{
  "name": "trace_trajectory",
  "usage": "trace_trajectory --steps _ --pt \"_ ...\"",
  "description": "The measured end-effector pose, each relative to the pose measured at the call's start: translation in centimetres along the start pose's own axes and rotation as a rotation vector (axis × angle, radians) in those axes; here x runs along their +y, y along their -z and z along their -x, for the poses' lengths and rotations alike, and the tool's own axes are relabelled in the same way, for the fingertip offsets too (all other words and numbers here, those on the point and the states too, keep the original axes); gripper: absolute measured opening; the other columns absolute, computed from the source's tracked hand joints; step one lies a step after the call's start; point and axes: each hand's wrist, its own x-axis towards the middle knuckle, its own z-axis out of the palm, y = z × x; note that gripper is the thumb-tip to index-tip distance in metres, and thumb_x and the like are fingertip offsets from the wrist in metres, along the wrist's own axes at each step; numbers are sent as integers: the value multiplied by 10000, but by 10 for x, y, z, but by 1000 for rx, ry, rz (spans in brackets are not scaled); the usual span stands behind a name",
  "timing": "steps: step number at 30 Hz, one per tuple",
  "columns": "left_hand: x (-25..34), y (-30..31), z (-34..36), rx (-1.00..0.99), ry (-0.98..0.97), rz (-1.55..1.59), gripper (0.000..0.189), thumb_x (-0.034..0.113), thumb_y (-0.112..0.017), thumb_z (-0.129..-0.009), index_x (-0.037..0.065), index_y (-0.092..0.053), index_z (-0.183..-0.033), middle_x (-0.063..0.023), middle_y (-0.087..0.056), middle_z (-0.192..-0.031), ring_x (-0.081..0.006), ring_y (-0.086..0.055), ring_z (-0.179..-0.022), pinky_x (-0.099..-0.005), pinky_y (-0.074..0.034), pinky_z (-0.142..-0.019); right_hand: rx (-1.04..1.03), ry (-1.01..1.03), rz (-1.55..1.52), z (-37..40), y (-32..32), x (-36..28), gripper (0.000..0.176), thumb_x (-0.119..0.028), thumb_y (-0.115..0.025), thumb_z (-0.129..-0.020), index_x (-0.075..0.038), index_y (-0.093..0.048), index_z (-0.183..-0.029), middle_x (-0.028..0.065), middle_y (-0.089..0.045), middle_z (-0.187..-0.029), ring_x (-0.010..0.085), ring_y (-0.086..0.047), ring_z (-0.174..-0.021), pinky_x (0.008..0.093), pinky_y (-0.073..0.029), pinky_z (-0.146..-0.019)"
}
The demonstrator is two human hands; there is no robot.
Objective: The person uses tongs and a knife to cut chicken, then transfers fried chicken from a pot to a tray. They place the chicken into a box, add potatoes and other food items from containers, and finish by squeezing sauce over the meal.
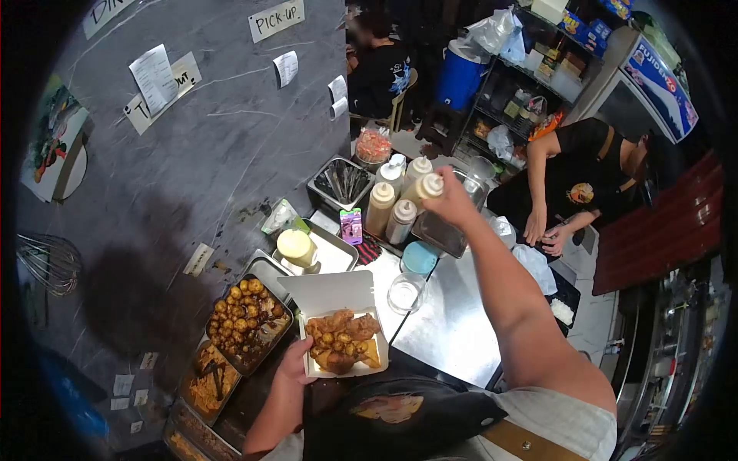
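My left hand (295, 361) grips the left side of an open white takeout box (338, 290), its lid standing up at the back. Inside the box are fried chicken (360, 326) and small round potatoes (344, 339). My right hand (452, 201) stretches far forward, its fingers closed around a squeeze bottle (430, 184) with pale sauce. Around that bottle stand several other squeeze bottles (380, 206), upright and close together. Left of the box, a metal pan (290, 311) holds small brown-glazed potatoes (241, 315).
A yellow-lidded container (297, 247) stands in a tray beside a phone (350, 226). Black utensils (343, 183) fill a metal bin. Right of the box are a clear cup (406, 293) and a steel counter (453, 330). A co-worker (584, 180) works at the right.
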Motion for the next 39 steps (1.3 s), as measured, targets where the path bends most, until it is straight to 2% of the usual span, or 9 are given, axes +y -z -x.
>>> trace_trajectory --steps 5,6,7,12,20,27,32,38,39 --pt "-8 -1 -5 14 -84 -81 670 365 -585 -1068 -7 -423 -1601 -229 -566 -1552 -371 -628 -1361 -540 -507 -1160 176 276 -10 40 115 -56 728 -171 -904 -763 -66 -512 -1367 126 -651 -1225 222 -659 -1147 388 -533 -1017" --pt "-11 -28 -10 193 -118 -115 661 379 -561 -1071 3 -431 -1599 -215 -570 -1554 -368 -624 -1366 -546 -505 -1163 210 359 11 52 145 -79 715 -170 -909 -768 -71 -529 -1366 104 -639 -1216 198 -640 -1150 377 -526 -1022" --pt "-13 -38 -16 106 -98 -91 659 393 -547 -1072 8 -437 -1595 -206 -569 -1561 -374 -614 -1377 -553 -498 -1170 383 351 228 74 175 -101 786 -208 -914 -723 -83 -520 -1391 150 -665 -1238 269 -651 -1177 385 -523 -1044" --pt "-33 -87 -53 116 -68 -26 666 371 -616 -1029 3 -472 -1565 -202 -594 -1532 -350 -605 -1391 -539 -460 -1210 229 554 -755 148 250 -137 795 -377 -840 -893 39 -491 -1474 204 -632 -1377 361 -665 -1252 500 -553 -1065" --pt "-99 -147 -137 -92 59 -19 677 391 -610 -1022 -17 -482 -1547 -208 -607 -1513 -359 -624 -1365 -525 -487 -1184 -60 -135 -729 286 220 -54 1107 -461 -990 -624 32 -506 -1489 164 -695 -1239 292 -727 -1077 443 -602 -921" --pt "-158 -187 -186 -194 190 -54 697 392 -596 -1026 -18 -447 -1570 -205 -593 -1530 -355 -615 -1384 -508 -489 -1188 -699 -340 -84 326 228 -55 907 -322 -966 -647 -68 -607 -1439 115 -715 -1268 251 -678 -1160 388 -512 -1046" --pt "-174 -194 -197 -173 307 -7 674 388 -582 -1037 -2 -448 -1571 -206 -588 -1531 -357 -611 -1386 -513 -483 -1190 -710 -413 -77 341 235 -45 917 -318 -974 -636 -74 -602 -1439 117 -712 -1272 255 -679 -1163 394 -512 -1044" --pt "-144 -162 -178 -141 189 -10 656 384 -588 -1046 3 -460 -1564 -203 -594 -1527 -359 -604 -1389 -517 -474 -1193 -255 -270 -565 343 227 -30 1038 -371 -1013 -639 -12 -540 -1491 95 -667 -1373 211 -627 -1264 392 -470 -1122" --pt "-131 -155 -168 -123 169 -7 645 388 -588 -1047 5 -477 -1553 -201 -599 -1522 -359 -610 -1382 -519 -476 -1190 -175 -188 -547 331 219 -28 1052 -453 -1016 -648 -4 -526 -1463 148 -707 -1268 270 -715 -1143 440 -574 -1004"
